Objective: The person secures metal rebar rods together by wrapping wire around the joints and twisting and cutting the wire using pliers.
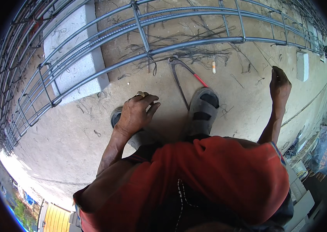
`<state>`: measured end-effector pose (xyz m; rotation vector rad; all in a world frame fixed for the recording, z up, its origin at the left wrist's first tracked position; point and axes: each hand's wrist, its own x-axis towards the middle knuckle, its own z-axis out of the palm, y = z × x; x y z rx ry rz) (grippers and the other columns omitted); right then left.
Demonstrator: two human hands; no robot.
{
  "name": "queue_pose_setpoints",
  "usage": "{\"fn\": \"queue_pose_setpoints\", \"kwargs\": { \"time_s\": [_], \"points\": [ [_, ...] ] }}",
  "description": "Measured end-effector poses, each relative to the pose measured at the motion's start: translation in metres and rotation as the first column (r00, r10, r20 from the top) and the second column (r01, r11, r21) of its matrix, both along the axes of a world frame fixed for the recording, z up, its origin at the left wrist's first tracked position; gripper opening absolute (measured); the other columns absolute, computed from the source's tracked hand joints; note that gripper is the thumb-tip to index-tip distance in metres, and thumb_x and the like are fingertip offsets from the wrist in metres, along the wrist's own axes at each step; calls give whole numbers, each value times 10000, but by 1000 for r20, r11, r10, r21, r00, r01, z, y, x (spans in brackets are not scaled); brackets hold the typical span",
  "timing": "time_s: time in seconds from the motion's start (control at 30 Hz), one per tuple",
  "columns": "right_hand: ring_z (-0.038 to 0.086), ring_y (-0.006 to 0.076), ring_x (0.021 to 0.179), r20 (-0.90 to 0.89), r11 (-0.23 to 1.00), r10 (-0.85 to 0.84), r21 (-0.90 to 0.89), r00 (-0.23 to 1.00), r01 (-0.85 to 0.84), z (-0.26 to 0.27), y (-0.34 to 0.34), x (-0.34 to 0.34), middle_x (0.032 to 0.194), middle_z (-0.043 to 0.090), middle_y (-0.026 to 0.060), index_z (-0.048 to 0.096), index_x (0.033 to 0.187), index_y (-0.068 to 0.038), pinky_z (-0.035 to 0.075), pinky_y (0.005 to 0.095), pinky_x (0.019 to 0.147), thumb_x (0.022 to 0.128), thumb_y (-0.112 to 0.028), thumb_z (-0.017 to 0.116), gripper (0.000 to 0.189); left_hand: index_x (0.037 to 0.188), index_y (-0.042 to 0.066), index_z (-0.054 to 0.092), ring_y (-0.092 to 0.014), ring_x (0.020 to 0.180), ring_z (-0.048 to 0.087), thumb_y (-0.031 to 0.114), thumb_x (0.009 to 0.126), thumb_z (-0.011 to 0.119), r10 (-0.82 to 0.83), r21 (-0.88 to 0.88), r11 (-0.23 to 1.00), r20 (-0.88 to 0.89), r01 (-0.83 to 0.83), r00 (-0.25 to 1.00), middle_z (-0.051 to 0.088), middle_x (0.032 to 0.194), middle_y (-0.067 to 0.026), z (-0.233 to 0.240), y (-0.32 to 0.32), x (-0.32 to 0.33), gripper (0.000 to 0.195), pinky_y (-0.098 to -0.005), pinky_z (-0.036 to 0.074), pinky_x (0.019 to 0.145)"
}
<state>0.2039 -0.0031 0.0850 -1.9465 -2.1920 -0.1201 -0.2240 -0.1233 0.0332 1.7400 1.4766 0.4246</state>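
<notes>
My left hand [135, 111], with a ring on one finger, is above my left sandal; its thumb and fingers are apart and nothing shows between them. Over the floor at the right, the pinched fingertips of my right hand [279, 82] meet the end of a thin tie wire [263, 55]. Between the hands, end-cutting pincers [178, 78] lie on the concrete with their handles spread, one red-sleeved handle reaching my right sandal. Beyond them is a scattered pile of dark tie wires [204, 53], partly beneath a long rebar cage [180, 45] with stirrups.
A large pale block [76, 69] lies beneath the cage at the left. A smaller white block [302, 66] is at the right. More rebar [1, 87] crowds the left edge. A small orange-and-white object [213, 67] rests near the wires. Sacks [324, 150] are at the lower right.
</notes>
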Motion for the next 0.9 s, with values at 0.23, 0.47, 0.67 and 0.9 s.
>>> {"fn": "queue_pose_setpoints", "kwargs": {
  "time_s": [0.23,0.47,0.67,0.9],
  "points": [
    [590,140,615,-140,897,-260,-401,955,186,66,-52,-21,679,633,72,671,936,0,450,301,563,873,-181,573,215,944,38,645,-249,658,613,128,774,673,144,89,986,-52,-139,988,641,790,-113,-16,3,10,194,-327,503,614],
    [439,43,482,-560,418,-564,-827,607,-376,26,-65,-106,610,567,16,634,957,-27,337,201,439,889,-152,562,159,1154,46,567,-193,815,617,251,857,604,408,-112,908,446,-403,797,619,1029,-112,-6,14,13,363,-307,497,689],
    [500,74,510,-523,147,-669,-789,527,-596,-31,-70,-158,645,589,44,620,943,-23,391,227,457,897,-160,550,161,1137,-29,563,-194,781,659,245,948,475,645,-582,763,654,-281,397,655,891,-128,-5,5,27,344,-296,529,702],
    [602,232,626,-662,735,311,-288,682,-615,-36,-75,-198,770,625,100,616,1037,-53,478,319,572,814,-73,591,226,1107,-41,580,-204,783,665,142,913,534,754,-676,657,590,-334,289,658,879,-140,-9,-2,18,270,-278,561,689]
  ]
}}
